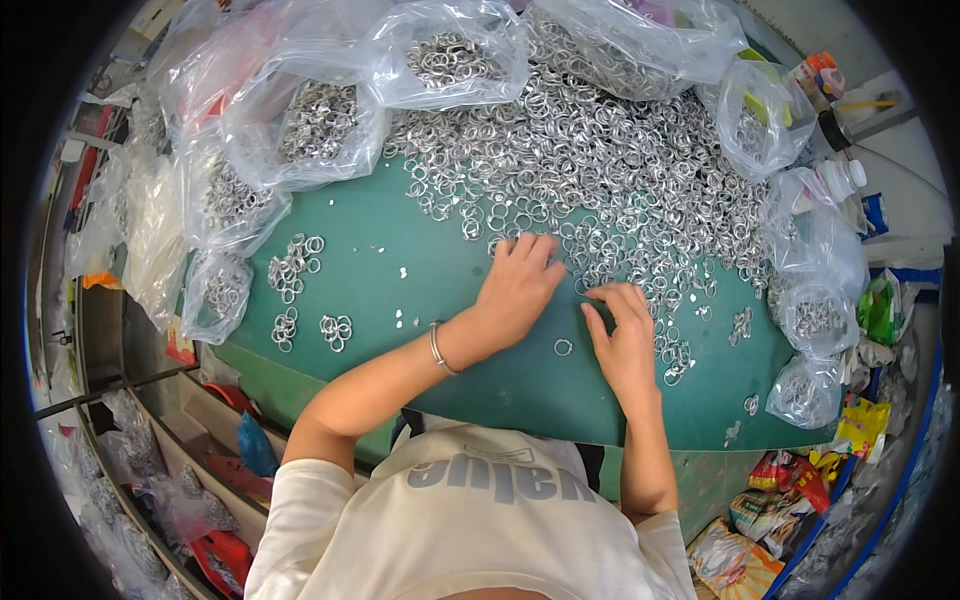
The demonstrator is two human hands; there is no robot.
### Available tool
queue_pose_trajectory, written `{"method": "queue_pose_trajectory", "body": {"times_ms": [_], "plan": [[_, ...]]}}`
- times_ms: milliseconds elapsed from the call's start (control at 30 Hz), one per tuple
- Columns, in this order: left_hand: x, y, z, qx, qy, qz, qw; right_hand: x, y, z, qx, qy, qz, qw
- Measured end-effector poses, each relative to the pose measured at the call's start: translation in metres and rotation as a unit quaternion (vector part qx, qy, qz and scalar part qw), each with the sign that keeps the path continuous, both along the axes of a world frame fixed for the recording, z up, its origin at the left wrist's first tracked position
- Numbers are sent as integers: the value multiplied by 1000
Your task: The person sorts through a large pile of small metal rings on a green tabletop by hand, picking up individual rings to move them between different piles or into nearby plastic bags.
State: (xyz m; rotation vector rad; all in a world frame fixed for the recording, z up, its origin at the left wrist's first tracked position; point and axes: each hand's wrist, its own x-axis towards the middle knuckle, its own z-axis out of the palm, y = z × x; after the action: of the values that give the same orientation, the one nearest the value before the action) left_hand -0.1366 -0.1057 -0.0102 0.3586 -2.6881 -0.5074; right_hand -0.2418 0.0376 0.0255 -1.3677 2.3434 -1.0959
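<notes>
A large heap of silver metal rings (600, 160) covers the far middle and right of the green tabletop (470, 385). At its near edge, my left hand (518, 285) reaches in with fingers spread and slightly blurred, the tips on or just over rings. A bangle (440, 348) circles that wrist. My right hand (625, 335) is close by on the right, thumb and forefinger apart beside loose rings. Nothing shows gripped in either hand, though the left fingertips are partly lost among the rings. One single ring (563, 347) lies between my hands, nearer to me.
Small groups of rings (295, 265) lie at the left, with little pale scraps (403, 272) scattered beside them. Clear plastic bags of rings (320, 125) line the far and side edges. Bottles (840, 178) stand at the right. Shelving (180, 450) with bags sits low on the left.
</notes>
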Motion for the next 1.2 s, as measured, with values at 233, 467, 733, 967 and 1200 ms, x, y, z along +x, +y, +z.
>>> {"method": "queue_pose_trajectory", "body": {"times_ms": [233,467,733,967,1200], "plan": [[4,-2,5,30,14,51,998,-7,-15,-1,-9,53,-23,998],[10,-11,15,173,89,58,979,-6,-18,-5,-20,63,-9,998],[28,-12,27,837,62,10,543,6,-15,4,-53,-264,-6,963],[38,-9,34,876,43,20,480,13,-16,-3,-94,-312,10,945],[44,-3,34,831,54,4,554,18,-17,-6,-105,-298,14,949]]}}
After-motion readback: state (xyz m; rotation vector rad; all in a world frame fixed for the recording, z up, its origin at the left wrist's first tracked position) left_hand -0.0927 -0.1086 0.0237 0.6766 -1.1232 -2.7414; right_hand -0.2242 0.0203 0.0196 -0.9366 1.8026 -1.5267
